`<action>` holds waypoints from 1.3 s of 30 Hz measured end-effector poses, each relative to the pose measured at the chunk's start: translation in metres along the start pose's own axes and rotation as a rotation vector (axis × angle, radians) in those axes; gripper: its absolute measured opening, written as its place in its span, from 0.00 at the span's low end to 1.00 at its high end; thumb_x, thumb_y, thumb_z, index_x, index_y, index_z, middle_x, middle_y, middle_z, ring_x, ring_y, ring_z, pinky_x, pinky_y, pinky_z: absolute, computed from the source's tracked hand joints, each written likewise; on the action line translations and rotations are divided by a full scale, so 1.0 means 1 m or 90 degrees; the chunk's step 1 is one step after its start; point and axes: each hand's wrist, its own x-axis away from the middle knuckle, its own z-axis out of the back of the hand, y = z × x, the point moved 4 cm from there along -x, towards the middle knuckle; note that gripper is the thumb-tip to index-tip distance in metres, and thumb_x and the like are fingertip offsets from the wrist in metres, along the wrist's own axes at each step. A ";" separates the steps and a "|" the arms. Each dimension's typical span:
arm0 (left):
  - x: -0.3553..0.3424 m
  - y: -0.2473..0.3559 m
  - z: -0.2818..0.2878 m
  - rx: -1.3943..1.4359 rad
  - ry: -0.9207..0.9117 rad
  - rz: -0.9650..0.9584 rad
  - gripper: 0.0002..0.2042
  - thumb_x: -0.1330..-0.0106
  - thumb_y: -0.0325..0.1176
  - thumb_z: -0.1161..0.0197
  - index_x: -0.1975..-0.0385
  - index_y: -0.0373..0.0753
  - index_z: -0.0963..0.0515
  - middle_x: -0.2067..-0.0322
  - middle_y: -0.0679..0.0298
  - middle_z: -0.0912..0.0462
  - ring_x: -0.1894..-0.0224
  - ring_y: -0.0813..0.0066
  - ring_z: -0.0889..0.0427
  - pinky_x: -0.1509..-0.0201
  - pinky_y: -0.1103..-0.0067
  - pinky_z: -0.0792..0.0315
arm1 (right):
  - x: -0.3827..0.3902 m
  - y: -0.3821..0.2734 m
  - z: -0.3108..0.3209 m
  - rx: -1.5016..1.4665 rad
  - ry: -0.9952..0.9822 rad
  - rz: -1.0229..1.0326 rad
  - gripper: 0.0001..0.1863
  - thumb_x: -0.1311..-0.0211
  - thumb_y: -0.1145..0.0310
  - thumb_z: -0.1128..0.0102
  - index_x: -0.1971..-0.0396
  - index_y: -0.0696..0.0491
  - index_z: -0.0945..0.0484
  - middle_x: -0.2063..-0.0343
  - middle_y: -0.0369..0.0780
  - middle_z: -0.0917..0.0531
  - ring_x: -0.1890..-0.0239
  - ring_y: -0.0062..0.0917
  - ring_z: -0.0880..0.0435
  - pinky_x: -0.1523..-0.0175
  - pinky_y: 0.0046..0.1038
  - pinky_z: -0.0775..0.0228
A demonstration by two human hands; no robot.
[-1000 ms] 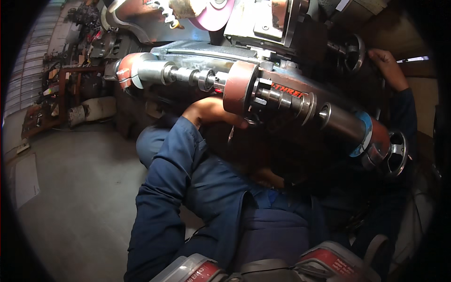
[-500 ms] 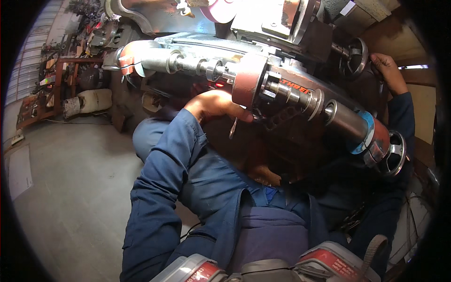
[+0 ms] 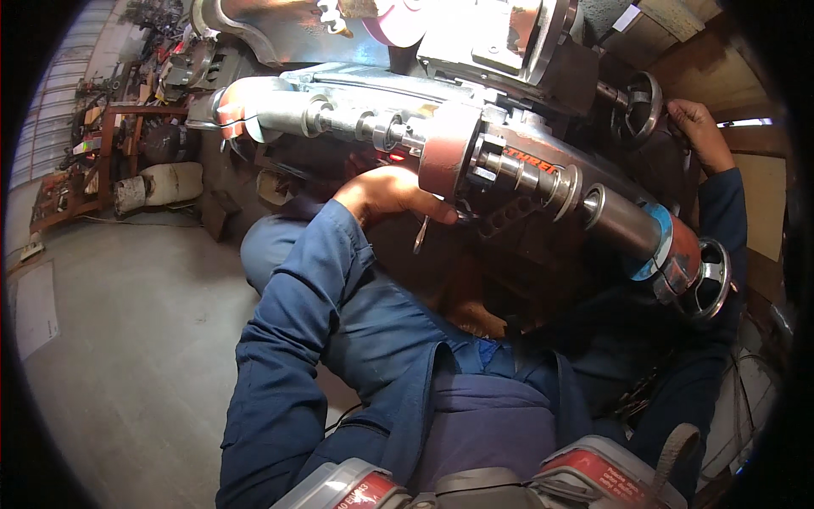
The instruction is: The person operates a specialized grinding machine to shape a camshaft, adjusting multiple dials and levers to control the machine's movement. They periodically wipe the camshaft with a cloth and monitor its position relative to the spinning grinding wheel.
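A metal shaft with several round journals and collars (image 3: 543, 178) is held along a machine bed, running from upper left to lower right. A red-brown ring-shaped support (image 3: 445, 148) surrounds its middle. My left hand (image 3: 390, 195) is curled against the underside of this ring, thumb stretched along its lower edge and fingers hidden behind it. A small metal lever (image 3: 420, 233) hangs just under the thumb. At the far right, my right hand (image 3: 702, 131) is closed at the outer rim of a metal handwheel (image 3: 646, 106); its fingertips are partly hidden.
A second handwheel (image 3: 715, 278) sits at the bed's right end beside a blue-and-red head (image 3: 666, 246). Beyond the bed stands a purple-pink grinding wheel (image 3: 398, 24). Tools and parts crowd a rack (image 3: 106, 144) at left, and a pale roll (image 3: 170, 182) lies on the floor.
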 end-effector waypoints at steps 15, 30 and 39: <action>-0.037 -0.024 0.020 -0.279 -0.128 -0.003 0.20 0.48 0.31 0.25 0.55 0.36 0.19 0.57 0.63 0.17 0.52 0.74 0.22 0.44 0.76 0.31 | -0.028 0.065 -0.026 0.394 -0.122 0.150 0.14 0.35 0.63 0.43 0.57 0.57 0.20 0.65 0.39 0.17 0.60 0.25 0.20 0.55 0.28 0.28; -0.030 -0.011 0.011 -0.382 -0.184 0.020 0.23 0.43 0.47 0.30 0.52 0.39 0.20 0.54 0.61 0.17 0.51 0.74 0.23 0.44 0.78 0.33 | -0.044 0.046 0.002 0.361 0.121 0.253 0.20 0.37 0.56 0.40 0.61 0.62 0.20 0.71 0.42 0.17 0.63 0.27 0.18 0.56 0.27 0.28; -0.025 -0.011 0.010 -0.336 -0.209 0.019 0.21 0.42 0.45 0.30 0.53 0.39 0.19 0.55 0.62 0.17 0.51 0.75 0.23 0.44 0.78 0.33 | -0.018 0.042 -0.027 0.427 -0.245 0.086 0.24 0.41 0.66 0.39 0.45 0.57 0.29 0.48 0.47 0.24 0.47 0.36 0.24 0.41 0.31 0.34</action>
